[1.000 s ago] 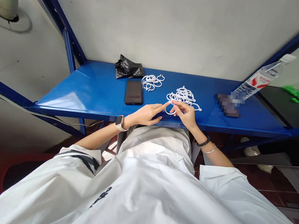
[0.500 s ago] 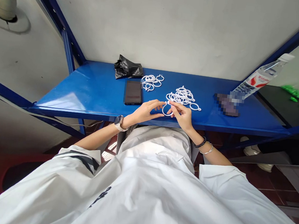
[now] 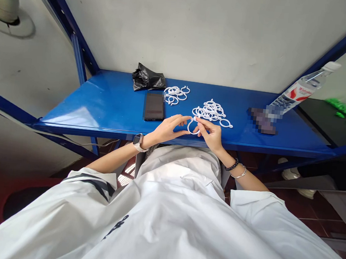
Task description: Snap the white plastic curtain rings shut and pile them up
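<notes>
At the near edge of the surface (image 3: 116,107), the right hand (image 3: 212,135) pinches a ring (image 3: 188,128); the left hand (image 3: 169,129) meets its side, grip unclear. Since a second ago, the left fingers have spread and a gap shows atop the ring, suggesting its clasp now stands undone.

Soft light leaves glare on the blue tabletop (image 3: 114,102), and the outer edges look stretched.

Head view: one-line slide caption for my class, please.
Right hand holds a white ring, left hand at its rim, over a blue table.
</notes>
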{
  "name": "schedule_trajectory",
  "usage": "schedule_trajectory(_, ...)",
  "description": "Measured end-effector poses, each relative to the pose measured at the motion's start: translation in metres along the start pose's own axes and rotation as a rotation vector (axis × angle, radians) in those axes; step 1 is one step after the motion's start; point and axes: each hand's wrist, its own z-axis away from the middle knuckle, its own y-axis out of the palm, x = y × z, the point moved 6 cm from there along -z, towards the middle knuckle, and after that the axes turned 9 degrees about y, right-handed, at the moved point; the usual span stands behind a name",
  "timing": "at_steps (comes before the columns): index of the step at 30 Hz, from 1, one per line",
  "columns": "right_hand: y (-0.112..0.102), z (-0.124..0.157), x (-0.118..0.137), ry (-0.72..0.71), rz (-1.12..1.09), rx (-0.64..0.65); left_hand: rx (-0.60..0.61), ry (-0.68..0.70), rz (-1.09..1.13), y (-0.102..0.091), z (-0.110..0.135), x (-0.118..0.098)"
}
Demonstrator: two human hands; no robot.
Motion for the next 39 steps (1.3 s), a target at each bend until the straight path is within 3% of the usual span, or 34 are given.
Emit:
schedule_trajectory(14,0.0008,0.0006,0.0007,-0.033,0.067,0.060,0.005,0.107,-0.025,0.0013,0.0003,-0.0016)
schedule_trajectory(25,0.0025,-0.0022,0.0002,-0.045,0.026,0.161,0.112,0.056,0.054,0.0080,0.0041,0.0041)
schedule_trajectory(39,0.0066,-0.0007,0.0027,-0.116,0.106,0.229,0.026,0.065,0.052,0.0009,0.0021,0.0026)
